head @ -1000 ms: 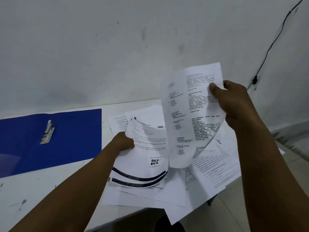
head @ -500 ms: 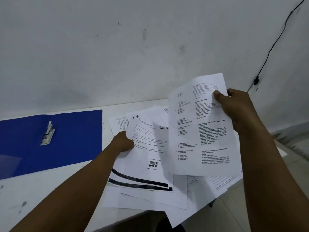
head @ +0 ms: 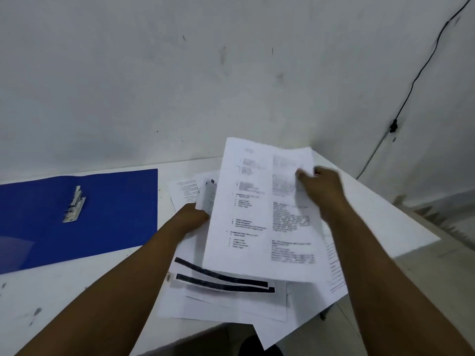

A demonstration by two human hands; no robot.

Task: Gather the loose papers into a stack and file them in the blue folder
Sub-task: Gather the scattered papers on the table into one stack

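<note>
Head view: right hand [head: 324,189] pinching the printed sheet [head: 262,214], now lowered and laid flatter over the pile of papers [head: 226,299] than half a second ago. Left hand [head: 191,219] still gripping the pile's left edge on the table [head: 51,299]. Blue folder [head: 77,217] lying open at left, clip [head: 74,204] unmoved.

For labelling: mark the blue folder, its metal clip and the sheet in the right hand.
blue folder [head: 115,214]: head view, bare inside cover.
metal clip [head: 74,205]: head view, middle of bar.
sheet [head: 257,222]: head view, printed centre.
</note>
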